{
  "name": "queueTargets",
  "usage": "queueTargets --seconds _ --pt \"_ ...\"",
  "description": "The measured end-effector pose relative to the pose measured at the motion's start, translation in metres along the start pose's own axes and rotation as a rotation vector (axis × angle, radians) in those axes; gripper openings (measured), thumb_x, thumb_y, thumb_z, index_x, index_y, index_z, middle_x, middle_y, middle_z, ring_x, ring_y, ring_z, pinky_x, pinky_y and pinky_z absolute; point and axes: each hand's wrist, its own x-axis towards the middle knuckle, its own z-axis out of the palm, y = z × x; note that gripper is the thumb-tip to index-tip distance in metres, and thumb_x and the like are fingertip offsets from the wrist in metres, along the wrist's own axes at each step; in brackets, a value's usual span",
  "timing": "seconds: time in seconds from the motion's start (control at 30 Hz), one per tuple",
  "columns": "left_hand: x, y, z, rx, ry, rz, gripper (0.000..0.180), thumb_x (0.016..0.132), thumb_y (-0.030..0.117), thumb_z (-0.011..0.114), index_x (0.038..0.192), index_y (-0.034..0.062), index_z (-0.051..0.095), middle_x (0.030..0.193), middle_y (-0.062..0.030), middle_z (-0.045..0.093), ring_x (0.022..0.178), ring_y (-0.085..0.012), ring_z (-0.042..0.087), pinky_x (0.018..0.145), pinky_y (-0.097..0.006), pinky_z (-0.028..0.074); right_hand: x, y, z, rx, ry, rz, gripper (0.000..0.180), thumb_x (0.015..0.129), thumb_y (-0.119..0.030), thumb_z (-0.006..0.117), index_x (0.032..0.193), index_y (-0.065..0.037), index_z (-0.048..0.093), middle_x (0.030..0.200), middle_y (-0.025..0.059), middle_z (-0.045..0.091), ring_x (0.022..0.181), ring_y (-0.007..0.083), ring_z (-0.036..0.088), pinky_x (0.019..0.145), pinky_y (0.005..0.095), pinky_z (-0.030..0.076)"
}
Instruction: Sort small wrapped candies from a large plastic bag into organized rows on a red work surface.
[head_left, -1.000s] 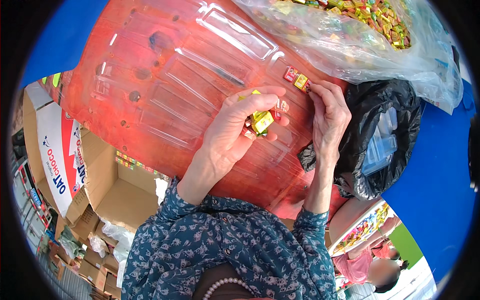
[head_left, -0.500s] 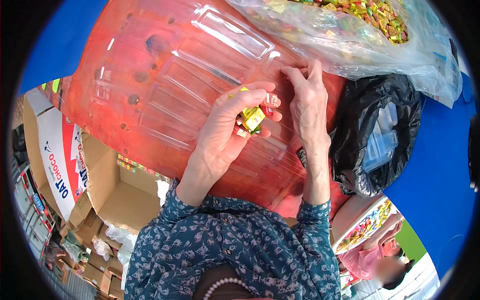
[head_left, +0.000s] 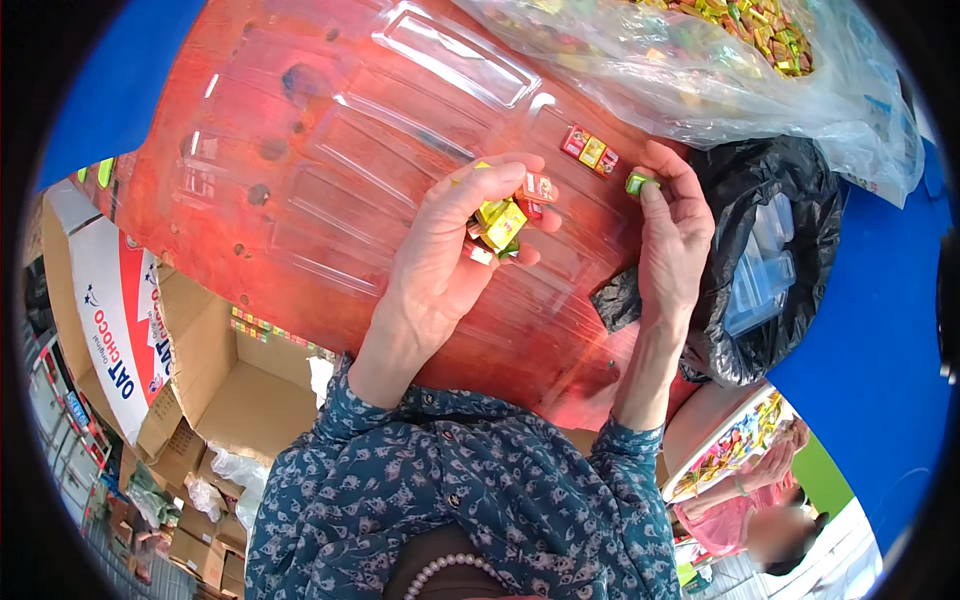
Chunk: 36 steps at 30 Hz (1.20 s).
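My left hand [head_left: 445, 225] is curled around several small wrapped candies [head_left: 500, 222], yellow, red and green. It hovers over rows of clear plastic trays [head_left: 400, 150] with long narrow channels. Between thumb and index finger, my right hand [head_left: 675, 230] pinches one green wrapped candy [head_left: 638, 184]. Just beyond that hand, a short row of red and yellow candies [head_left: 590, 150] lies in a channel at the trays' right end.
A red tabletop [head_left: 190, 215] lies beneath the trays. At far right sits a clear bag of candies [head_left: 770, 35], and nearer, a black bag [head_left: 810, 180] with clear plastic boxes [head_left: 765, 280]. Left is an open cardboard box [head_left: 260, 400]. Lower right, a person [head_left: 725, 515] works beside a candy-filled tub [head_left: 690, 440].
My right hand has moved right and toward me, uncovering the short candy row, and now shows a green candy in its fingertips. The left hand has barely moved.
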Motion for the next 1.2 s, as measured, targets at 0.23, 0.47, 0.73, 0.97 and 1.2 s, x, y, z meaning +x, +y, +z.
queueTargets --seconds 0.23,0.47,0.73,0.97,1.2 --pt "0.005 -0.004 -0.001 0.001 -0.015 0.003 0.030 0.087 0.024 0.060 0.110 0.0035 0.063 0.095 -0.0073 0.068 0.081 -0.0189 0.067 0.059 -0.029 0.053 0.003 0.001 0.010 -0.686 0.175 -0.364 0.031 0.078 0.010 0.060 0.107 0.001 0.058 0.097 0.0134 0.056 0.084 0.0192 0.061 0.076 0.0279 0.051" --pt "0.008 -0.004 -0.002 -0.063 -0.025 0.018 0.030 0.090 0.022 0.057 0.111 0.0012 0.060 0.103 -0.0171 0.066 0.084 -0.0238 0.068 0.054 -0.029 0.055 0.007 0.003 0.010 -0.682 0.184 -0.370 0.017 0.074 0.006 0.068 0.090 0.002 0.063 0.096 0.0119 0.057 0.076 0.0195 0.061 0.066 0.0287 0.051" --pt "0.007 0.001 -0.008 -0.087 -0.035 0.022 0.034 0.090 0.024 0.053 0.115 0.0006 0.059 0.108 -0.0199 0.064 0.087 -0.0262 0.067 0.055 -0.029 0.055 0.008 0.005 0.017 -0.777 0.208 -0.420 0.012 0.074 0.003 0.070 0.086 0.002 0.066 0.088 0.0113 0.059 0.075 0.0206 0.059 0.066 0.0295 0.048" --pt "0.006 0.005 -0.014 -0.151 -0.125 0.029 0.040 0.092 0.026 0.047 0.119 -0.0027 0.056 0.113 -0.0250 0.060 0.091 -0.0308 0.066 0.057 -0.031 0.057 0.005 0.005 0.027 -0.686 0.169 -0.307 0.014 0.075 0.003 0.069 0.089 0.002 0.066 0.085 0.0113 0.059 0.074 0.0216 0.059 0.065 0.0307 0.047" --pt "0.005 0.008 -0.013 -0.196 -0.154 0.028 0.042 0.092 0.025 0.046 0.121 -0.0042 0.055 0.115 -0.0272 0.059 0.095 -0.0357 0.065 0.060 -0.033 0.059 0.004 0.004 0.030 -0.836 0.108 -0.343 0.012 0.079 0.000 0.068 0.091 0.002 0.066 0.086 0.0093 0.060 0.078 0.0170 0.059 0.068 0.0282 0.047"
